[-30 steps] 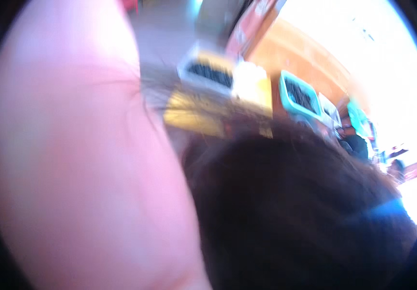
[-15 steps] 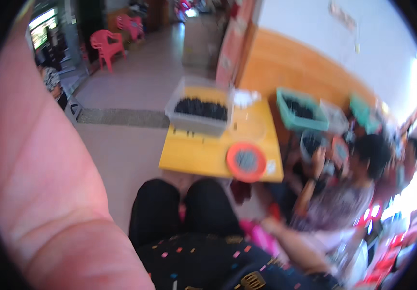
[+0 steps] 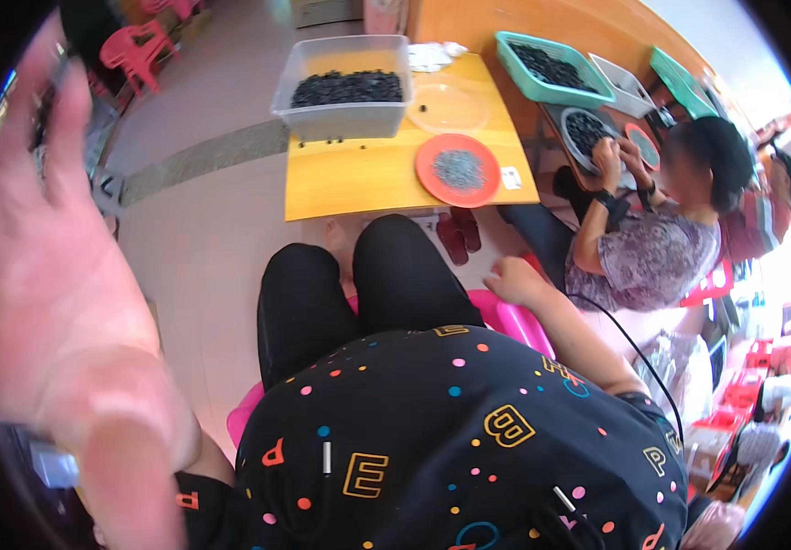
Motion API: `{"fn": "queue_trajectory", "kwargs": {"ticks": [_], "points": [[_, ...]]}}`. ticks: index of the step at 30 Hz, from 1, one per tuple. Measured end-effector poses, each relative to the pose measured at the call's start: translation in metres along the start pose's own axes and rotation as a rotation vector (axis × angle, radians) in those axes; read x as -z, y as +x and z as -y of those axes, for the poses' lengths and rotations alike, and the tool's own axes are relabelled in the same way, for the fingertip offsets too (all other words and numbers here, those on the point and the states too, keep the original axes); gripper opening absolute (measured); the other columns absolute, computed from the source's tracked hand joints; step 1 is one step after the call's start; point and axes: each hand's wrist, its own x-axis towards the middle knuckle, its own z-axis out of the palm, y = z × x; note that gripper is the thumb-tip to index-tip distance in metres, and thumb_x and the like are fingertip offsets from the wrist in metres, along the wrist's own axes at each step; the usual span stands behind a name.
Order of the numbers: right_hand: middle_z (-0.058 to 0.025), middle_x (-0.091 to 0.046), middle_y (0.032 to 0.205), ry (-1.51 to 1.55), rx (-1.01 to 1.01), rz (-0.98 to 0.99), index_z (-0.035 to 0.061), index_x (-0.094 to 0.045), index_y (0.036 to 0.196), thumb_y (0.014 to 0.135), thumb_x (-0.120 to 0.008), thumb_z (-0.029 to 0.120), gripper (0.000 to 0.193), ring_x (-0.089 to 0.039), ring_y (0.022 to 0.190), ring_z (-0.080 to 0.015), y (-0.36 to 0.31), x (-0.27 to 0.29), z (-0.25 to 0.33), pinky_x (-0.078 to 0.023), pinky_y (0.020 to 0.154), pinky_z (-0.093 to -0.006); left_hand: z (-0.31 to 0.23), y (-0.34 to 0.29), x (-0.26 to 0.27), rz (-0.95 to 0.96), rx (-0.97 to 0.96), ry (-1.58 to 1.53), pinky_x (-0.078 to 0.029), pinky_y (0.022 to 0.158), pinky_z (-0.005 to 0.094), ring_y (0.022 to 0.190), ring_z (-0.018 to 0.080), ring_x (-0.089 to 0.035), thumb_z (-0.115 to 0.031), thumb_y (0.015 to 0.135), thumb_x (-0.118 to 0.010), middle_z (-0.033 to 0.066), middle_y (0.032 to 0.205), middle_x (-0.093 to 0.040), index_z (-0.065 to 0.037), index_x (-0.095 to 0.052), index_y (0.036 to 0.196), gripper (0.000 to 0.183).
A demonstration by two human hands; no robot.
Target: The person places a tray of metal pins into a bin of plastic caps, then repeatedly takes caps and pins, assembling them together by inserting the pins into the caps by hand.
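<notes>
Large and close on the left, my left hand [image 3: 56, 247] is raised with its fingers spread and the palm in view. It holds nothing. My right hand [image 3: 513, 280] rests low beside my right thigh, just above the pink plastic chair [image 3: 519, 323], with its fingers loosely curled and nothing visible in them. Beyond my knees stands a yellow table [image 3: 359, 188]. On it are a clear plastic bin [image 3: 345, 122] of small black parts and a red-orange plate [image 3: 430, 188] heaped with small grey pieces. A round clear lid [image 3: 449, 112] lies between them.
At the right, a co-worker [image 3: 657, 229] handles something over a bowl of black parts [image 3: 583, 133]. A green basket [image 3: 556, 94] of black parts sits behind. Dark red slippers [image 3: 455, 240] lie under the table. A black cable [image 3: 638, 348] runs beside my right arm.
My left hand has drawn back from the camera, so its fingers now show. The view has tilted down, bringing the table higher in the picture. My right hand has come into clearer view.
</notes>
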Motion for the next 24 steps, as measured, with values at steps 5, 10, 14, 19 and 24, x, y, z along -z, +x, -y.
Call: {"fn": "queue_trajectory", "kwargs": {"ticks": [5,10,14,19,24], "points": [[-0.018,-0.067,0.095,0.267,0.201,-0.182,0.0002,-0.061,0.107,0.083,-0.061,0.029,0.038,-0.065,0.089,-0.0321,0.056,0.02,-0.014,-0.052,0.075,-0.0407,0.15,-0.027,-0.098,0.111,0.748,-0.057,-0.045,0.09,0.0303,0.1,0.0158,-0.057,-0.014,0.092,-0.056,0.0144,0.129,-0.05,-0.001,-0.033,0.142,0.057],[-0.0064,-0.06,0.075,1.287,-0.436,-0.155,0.0064,-0.06,0.098,0.087,-0.06,0.032,0.028,-0.058,0.06,-0.0142,0.143,0.053,-0.028,-0.045,0.049,-0.0265,0.189,-0.14,-0.09,0.071,1.306,-0.083,-0.049,0.076,0.0236,0.084,0.0097,-0.059,-0.001,0.092,-0.049,0.0092,0.11,-0.059,-0.001,-0.046,0.134,0.042],[-0.0058,-0.06,0.074,1.285,-0.449,-0.295,0.0065,-0.058,0.102,0.088,-0.06,0.034,0.031,-0.057,0.055,-0.0136,0.183,0.048,-0.039,-0.045,0.047,-0.027,0.226,-0.163,-0.096,0.17,1.445,-0.061,-0.049,0.073,0.0238,0.079,0.0101,-0.06,-0.006,0.093,-0.052,0.0069,0.099,-0.063,-0.001,-0.052,0.128,0.036],[-0.0069,-0.061,0.078,1.549,-0.412,-0.285,0.0036,-0.058,0.101,0.091,-0.058,0.028,0.027,-0.057,0.054,-0.0146,0.212,0.048,-0.043,-0.044,0.046,-0.0275,0.335,-0.14,-0.121,0.526,1.18,0.095,-0.051,0.07,0.0284,0.076,0.0149,-0.063,-0.015,0.093,-0.055,0.0091,0.092,-0.066,-0.004,-0.053,0.127,0.036],[-0.0078,-0.063,0.077,1.65,-0.339,-0.348,0.0048,-0.059,0.094,0.091,-0.053,0.014,0.012,-0.058,0.058,-0.0146,0.234,0.061,-0.041,-0.045,0.049,-0.0268,0.465,-0.045,-0.193,0.663,0.916,0.472,-0.05,0.081,0.0436,0.091,0.0368,-0.063,-0.013,0.086,-0.057,0.0197,0.115,-0.06,-0.006,-0.047,0.131,0.047]]}}
